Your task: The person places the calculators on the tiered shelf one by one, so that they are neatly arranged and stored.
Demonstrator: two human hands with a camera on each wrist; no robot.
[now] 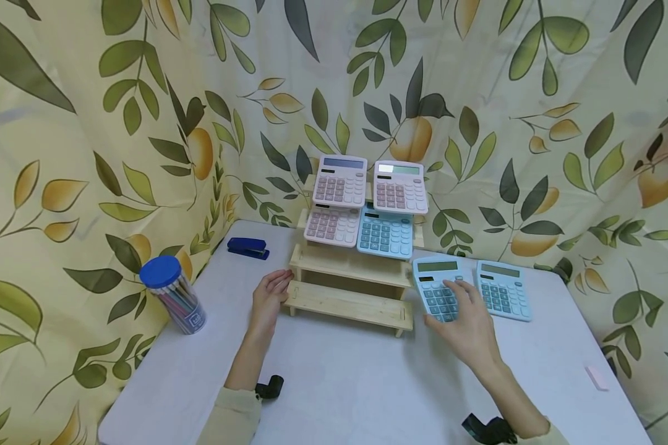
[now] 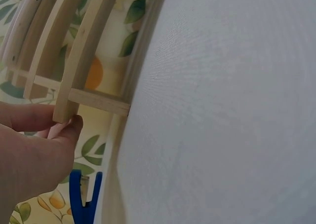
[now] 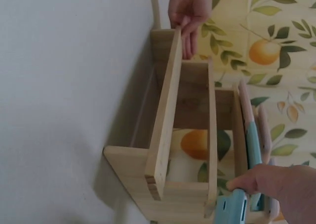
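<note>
A stepped wooden rack (image 1: 351, 303) stands mid-table. My left hand (image 1: 267, 303) pinches the left end of its lowest board, thumb and fingers on either side of the board in the left wrist view. My right hand (image 1: 470, 330) holds a light blue calculator (image 1: 437, 275) beside the rack's right end; in the right wrist view the thumb lies at the edge of this calculator (image 3: 230, 206). On the rack's top step sit two pink-and-white calculators (image 1: 339, 180). One step below are another pink calculator (image 1: 332, 225) and a blue calculator (image 1: 385, 233). The two lower steps are bare.
Another light blue calculator (image 1: 503, 290) lies on the table right of my right hand. Left of the rack is a blue stapler (image 1: 247, 248), and a blue-lidded jar of pens (image 1: 175, 296) stands farther left. A pink eraser-like block (image 1: 597, 378) lies near the right edge.
</note>
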